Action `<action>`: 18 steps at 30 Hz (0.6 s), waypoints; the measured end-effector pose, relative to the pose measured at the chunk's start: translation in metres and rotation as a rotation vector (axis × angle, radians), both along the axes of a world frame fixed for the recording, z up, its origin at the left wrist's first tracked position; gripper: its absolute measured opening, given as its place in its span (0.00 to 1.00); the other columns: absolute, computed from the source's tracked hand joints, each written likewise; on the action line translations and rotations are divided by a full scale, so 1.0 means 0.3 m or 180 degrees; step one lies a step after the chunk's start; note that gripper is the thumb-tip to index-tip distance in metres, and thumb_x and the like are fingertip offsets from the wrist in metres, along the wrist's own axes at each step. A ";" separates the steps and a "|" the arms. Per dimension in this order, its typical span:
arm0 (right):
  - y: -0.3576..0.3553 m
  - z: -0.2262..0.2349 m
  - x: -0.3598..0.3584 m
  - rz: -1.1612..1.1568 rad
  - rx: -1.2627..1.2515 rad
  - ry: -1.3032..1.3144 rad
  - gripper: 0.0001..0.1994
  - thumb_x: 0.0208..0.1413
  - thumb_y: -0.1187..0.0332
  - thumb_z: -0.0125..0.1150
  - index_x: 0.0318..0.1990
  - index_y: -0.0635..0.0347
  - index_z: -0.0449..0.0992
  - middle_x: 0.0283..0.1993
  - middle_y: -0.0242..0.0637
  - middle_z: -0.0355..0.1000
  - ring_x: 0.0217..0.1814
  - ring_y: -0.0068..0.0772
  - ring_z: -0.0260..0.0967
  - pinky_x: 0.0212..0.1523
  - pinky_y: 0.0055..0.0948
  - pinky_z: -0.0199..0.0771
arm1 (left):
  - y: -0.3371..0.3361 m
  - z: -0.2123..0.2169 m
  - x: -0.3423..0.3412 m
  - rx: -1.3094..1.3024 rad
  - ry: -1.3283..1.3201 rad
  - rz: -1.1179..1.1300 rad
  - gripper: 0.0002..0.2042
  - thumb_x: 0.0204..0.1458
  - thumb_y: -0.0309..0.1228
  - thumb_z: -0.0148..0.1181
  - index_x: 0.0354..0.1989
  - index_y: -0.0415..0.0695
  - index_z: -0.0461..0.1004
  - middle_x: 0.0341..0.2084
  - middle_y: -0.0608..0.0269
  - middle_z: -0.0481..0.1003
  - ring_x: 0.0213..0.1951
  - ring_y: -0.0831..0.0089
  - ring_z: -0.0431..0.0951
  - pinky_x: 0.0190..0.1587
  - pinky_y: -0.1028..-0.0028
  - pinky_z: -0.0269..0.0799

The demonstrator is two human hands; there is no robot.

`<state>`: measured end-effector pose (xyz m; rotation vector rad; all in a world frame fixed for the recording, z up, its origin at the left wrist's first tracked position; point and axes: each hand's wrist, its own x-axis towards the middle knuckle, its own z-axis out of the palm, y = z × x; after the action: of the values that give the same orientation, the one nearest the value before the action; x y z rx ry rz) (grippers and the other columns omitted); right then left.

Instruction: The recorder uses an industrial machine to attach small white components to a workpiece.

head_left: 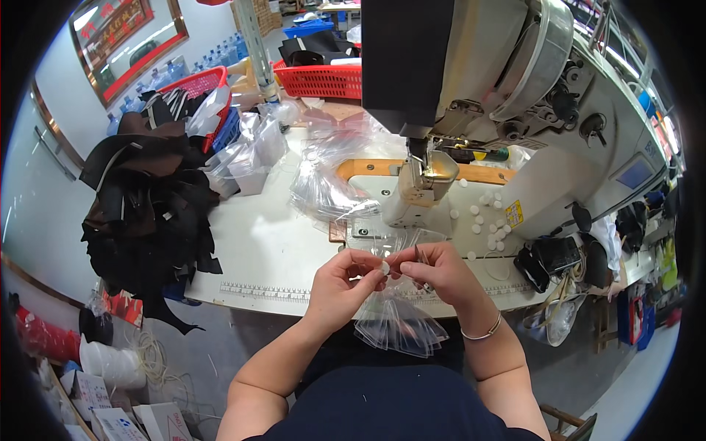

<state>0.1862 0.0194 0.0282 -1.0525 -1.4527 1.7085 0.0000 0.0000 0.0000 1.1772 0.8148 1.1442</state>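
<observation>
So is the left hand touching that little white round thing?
Touching. The head view shows the left hand pinching the small white disc at its fingertips, with the right hand meeting it from the other side.

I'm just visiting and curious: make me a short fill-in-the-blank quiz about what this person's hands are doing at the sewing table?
1. The left hand and right hand pinch a small ____ disc between them.
2. Clear plastic bags hang ____ the hands.
3. A bracelet circles the ____ wrist.
4. More discs lie by the sewing machine on the ____ table.

Missing words: white; below; right; white
</observation>
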 end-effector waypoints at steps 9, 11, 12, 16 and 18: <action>-0.012 -0.022 -0.050 -0.0340 0.0454 -0.0177 0.11 0.44 0.76 0.60 0.37 0.68 0.74 0.31 0.34 0.73 0.32 0.18 0.69 0.34 0.16 0.69 | 0.004 -0.019 -0.013 0.0383 0.0208 0.0266 0.06 0.47 0.19 0.54 0.34 0.35 0.67 0.28 0.62 0.71 0.30 0.79 0.73 0.33 0.81 0.73; -0.015 -0.014 -0.054 -0.0258 0.0519 -0.0073 0.09 0.45 0.75 0.59 0.36 0.67 0.75 0.29 0.31 0.73 0.31 0.14 0.66 0.33 0.16 0.67 | 0.001 -0.021 -0.013 0.0387 0.0203 0.0293 0.06 0.47 0.20 0.55 0.34 0.36 0.68 0.28 0.62 0.72 0.30 0.79 0.73 0.33 0.81 0.73; -0.016 -0.017 -0.053 -0.0263 0.0521 -0.0078 0.09 0.45 0.75 0.59 0.36 0.67 0.75 0.29 0.31 0.73 0.31 0.14 0.66 0.33 0.16 0.67 | -0.001 -0.022 -0.012 0.0389 0.0198 0.0288 0.06 0.47 0.20 0.55 0.34 0.36 0.68 0.28 0.62 0.72 0.30 0.79 0.73 0.33 0.81 0.73; -0.015 -0.042 -0.051 -0.0265 0.0482 -0.0039 0.09 0.46 0.75 0.59 0.36 0.67 0.75 0.29 0.30 0.73 0.31 0.14 0.66 0.33 0.16 0.67 | -0.009 -0.029 -0.009 0.0495 0.0250 0.0351 0.07 0.48 0.21 0.55 0.36 0.36 0.68 0.29 0.62 0.72 0.31 0.78 0.73 0.34 0.79 0.73; -0.015 -0.045 -0.050 -0.0263 0.0447 -0.0008 0.09 0.46 0.75 0.59 0.36 0.67 0.75 0.30 0.30 0.73 0.31 0.14 0.66 0.34 0.16 0.67 | -0.011 -0.033 -0.009 0.0505 0.0171 0.0379 0.07 0.48 0.22 0.55 0.36 0.36 0.69 0.29 0.63 0.72 0.30 0.79 0.74 0.32 0.81 0.73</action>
<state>0.1712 0.0149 0.0146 -1.0247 -1.4868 1.5249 -0.0026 -0.0033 -0.0099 1.3092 0.8568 1.2989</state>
